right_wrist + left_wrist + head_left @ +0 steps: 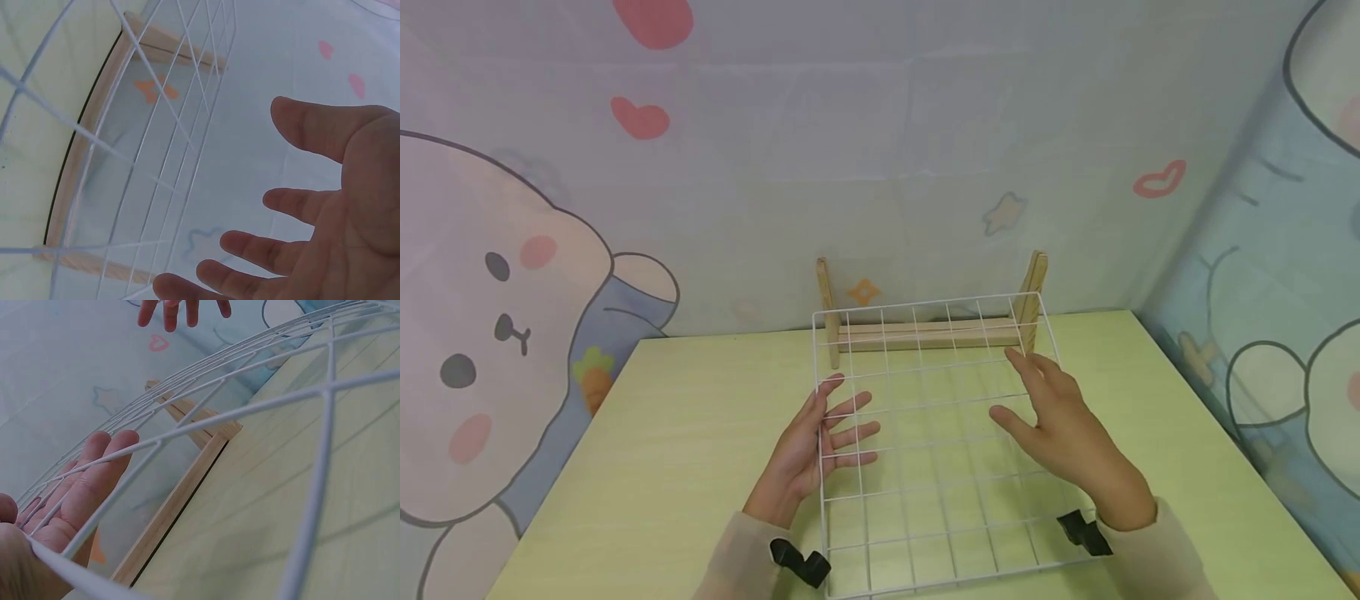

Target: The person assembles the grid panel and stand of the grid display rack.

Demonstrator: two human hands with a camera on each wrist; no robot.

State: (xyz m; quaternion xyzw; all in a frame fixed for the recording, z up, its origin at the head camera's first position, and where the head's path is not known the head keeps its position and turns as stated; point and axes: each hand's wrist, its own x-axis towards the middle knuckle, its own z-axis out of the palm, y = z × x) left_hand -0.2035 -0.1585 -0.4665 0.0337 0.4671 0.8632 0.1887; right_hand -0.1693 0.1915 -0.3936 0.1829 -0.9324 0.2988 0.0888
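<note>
A white wire grid panel (925,408) slopes above the table, its far edge raised in front of a wooden stand. My left hand (808,442) supports the panel's left edge; its spread, fairly straight fingers (87,487) extend beneath the wires. The edge wire crosses the palm, and the thumb's exact contact is unclear. Over the panel's right part is my right hand (1060,425), its thumb and fingers (300,200) apart and straight. Nothing is in its grasp. In the right wrist view it appears apart from the wires.
The wooden stand (925,335), with two uprights and a crossbar, is at the back of the pale green table (625,467) near the wall. Printed cloth (850,150) hangs behind and at the right. Black wrist mounts (801,562) sit on both sleeves.
</note>
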